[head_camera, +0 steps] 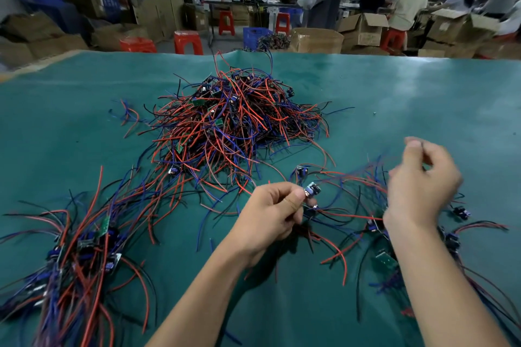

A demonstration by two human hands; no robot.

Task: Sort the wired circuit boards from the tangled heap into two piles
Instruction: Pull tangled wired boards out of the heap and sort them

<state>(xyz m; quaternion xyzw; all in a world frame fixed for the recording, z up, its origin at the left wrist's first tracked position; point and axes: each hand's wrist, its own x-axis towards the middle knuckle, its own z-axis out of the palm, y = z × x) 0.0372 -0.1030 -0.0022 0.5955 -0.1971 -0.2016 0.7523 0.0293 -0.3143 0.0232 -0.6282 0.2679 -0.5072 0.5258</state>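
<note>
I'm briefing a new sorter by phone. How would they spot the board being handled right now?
Start at the big tangled heap in the middle of the green table, then come toward the near edge to the left hand. The circuit board is pinched at its fingertips. Unlike the boards lying in the side piles, it is lifted off the mat, its wires trailing toward the right hand.
</note>
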